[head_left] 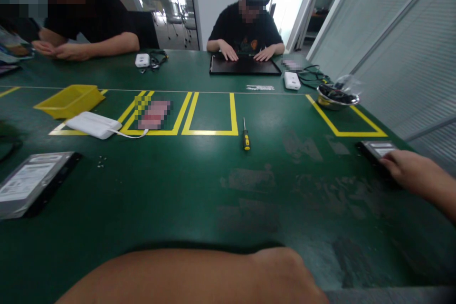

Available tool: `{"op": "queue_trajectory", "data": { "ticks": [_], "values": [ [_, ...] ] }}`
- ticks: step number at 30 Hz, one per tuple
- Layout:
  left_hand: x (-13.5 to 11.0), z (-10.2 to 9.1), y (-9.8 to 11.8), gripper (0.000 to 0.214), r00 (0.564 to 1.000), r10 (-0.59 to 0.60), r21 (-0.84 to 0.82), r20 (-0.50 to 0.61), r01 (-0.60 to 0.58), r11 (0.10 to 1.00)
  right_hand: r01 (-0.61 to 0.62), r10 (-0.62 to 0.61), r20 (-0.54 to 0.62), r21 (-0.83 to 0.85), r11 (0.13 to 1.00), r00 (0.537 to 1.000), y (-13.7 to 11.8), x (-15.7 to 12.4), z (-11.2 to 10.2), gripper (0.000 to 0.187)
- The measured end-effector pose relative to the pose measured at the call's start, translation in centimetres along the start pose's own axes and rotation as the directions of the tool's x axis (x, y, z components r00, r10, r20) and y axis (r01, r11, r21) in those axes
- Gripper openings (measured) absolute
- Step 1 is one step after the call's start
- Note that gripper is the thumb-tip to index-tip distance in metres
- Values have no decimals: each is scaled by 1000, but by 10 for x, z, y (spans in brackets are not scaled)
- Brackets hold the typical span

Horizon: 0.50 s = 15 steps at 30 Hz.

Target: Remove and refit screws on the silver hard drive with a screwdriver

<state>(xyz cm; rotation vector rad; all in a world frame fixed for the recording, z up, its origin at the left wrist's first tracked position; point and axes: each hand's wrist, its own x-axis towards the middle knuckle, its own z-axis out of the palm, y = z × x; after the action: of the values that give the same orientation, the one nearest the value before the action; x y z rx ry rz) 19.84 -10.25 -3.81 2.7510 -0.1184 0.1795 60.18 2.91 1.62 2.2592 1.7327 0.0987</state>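
The hard drive [376,148] is lying flat, label side up, right at the fingers [387,163] of the right hand [409,171]. It's showing a dark casing with a pale label on top. Its near-right end is sitting under the fingertips, and the rest is reaching out ahead and left of them, slightly skewed.

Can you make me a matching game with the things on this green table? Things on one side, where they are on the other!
1 screwdriver
2 tray
3 bowl
4 right hand

a resting on the hard drive
b shiny metal, far right
c yellow, on the left
d alone, mid-table

Pairs: 1-d, 2-c, 3-b, 4-a
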Motion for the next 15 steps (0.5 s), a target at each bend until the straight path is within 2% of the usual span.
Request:
{"op": "queue_trajectory", "data": {
  "ticks": [3,7,13,15],
  "values": [
    [-1,1,0,18,1000,0,10,-27,0,1000,36,-36,-13,2,999,999,7,0,3,25],
    [-1,-1,1,14,999,-8,19,-42,8,1000,2,-4,-39,-44,999,999,8,-7,7,32],
    [-2,-3,1,16,999,-9,11,-46,10,1000,-55,37,-137,-129,990,990,-17,-30,3,47],
    [-2,-1,1,16,999,-5,11,-45,5,1000,-142,132,-101,-100,985,986,-25,-34,-2,49]
  ]
}}
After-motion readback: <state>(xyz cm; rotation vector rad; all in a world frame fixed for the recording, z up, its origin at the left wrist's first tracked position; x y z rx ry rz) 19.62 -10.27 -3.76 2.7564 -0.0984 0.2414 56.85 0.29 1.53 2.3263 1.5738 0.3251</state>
